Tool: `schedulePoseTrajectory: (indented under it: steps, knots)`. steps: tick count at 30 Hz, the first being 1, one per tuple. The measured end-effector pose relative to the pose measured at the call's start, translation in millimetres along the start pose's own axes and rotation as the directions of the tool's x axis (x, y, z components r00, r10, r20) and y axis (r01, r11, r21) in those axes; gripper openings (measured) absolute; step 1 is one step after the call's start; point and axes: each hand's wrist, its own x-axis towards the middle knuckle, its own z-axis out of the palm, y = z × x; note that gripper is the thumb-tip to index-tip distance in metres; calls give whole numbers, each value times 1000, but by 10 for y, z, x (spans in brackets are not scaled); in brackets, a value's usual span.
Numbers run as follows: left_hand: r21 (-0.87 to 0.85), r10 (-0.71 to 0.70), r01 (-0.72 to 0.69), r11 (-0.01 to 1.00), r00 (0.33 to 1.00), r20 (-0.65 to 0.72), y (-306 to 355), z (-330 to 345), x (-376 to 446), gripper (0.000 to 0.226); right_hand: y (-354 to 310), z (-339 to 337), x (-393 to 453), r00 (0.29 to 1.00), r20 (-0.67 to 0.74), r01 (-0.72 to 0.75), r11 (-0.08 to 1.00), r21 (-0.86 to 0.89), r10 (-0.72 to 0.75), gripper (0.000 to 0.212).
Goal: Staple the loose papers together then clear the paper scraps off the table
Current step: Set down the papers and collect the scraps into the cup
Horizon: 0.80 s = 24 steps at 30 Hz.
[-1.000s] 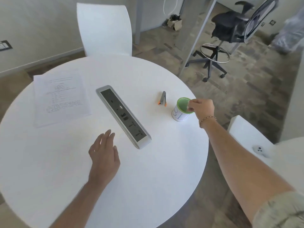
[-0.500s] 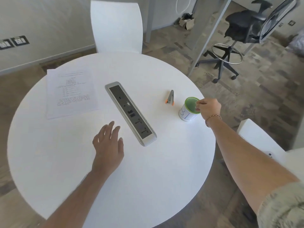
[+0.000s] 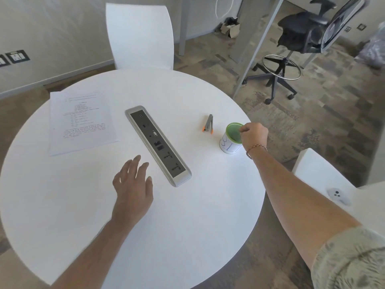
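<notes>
From the head view, the round white tabletop (image 3: 187, 226) carries few things. The papers (image 3: 80, 122) lie squared in a neat stack near the far-left edge; whether a staple already holds them cannot be made out from here. The stapler (image 3: 208, 124), grey with orange ends, lies toward the far-right edge, just beside a green-rimmed cup (image 3: 232, 138) that stands close to the right edge. A long power strip (image 3: 158, 146) is set into the middle of the tabletop, running from far-left to near-right, between the papers and the stapler.

The right hand (image 3: 254, 135) is over the cup's rim, its grip narrow, fingertips pinched together above the opening; it may pinch a small scrap, but nothing shows between the fingers. The left hand (image 3: 133, 184) hovers or rests flat near the middle of the tabletop, just beside the near end of the power strip, its grip wide and holding nothing.

The step in hand looks like dropping scraps into the cup. To do it well, the pinch should open only when squarely over the opening, low to the rim, so light paper does not drift off the right edge. No loose scraps are visible on the white surface, so a scan against the glare would be wise.
</notes>
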Motion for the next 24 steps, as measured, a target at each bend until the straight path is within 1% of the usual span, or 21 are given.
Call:
schedulePoseTrajectory:
  steps: [2,5,10,15,20,24]
  knots:
    - [2,7,-7,1000,1000,-6,27,15,11,49,13,-21,10,1000,-13,1,1000,-10,-1,42]
    - [6,13,-13,1000,1000,-14,74,39,15,48,33,-22,-1,1000,-16,23,1000,-21,-23,38]
    - [-2,38,-38,999,999,-19,154,68,13,48,84,20,-18,995,-13,102,994,-40,-103,35]
    - [-3,30,-30,1000,999,-10,191,69,-12,45,34,100,-144,976,-77,200,979,-34,-202,35]
    - [27,7,-6,1000,999,-31,91,41,-98,41,-169,332,-512,929,-133,357,930,84,-345,31]
    - [45,11,-9,999,999,-46,-63,43,-187,41,-332,653,-983,901,-65,433,885,168,-429,28]
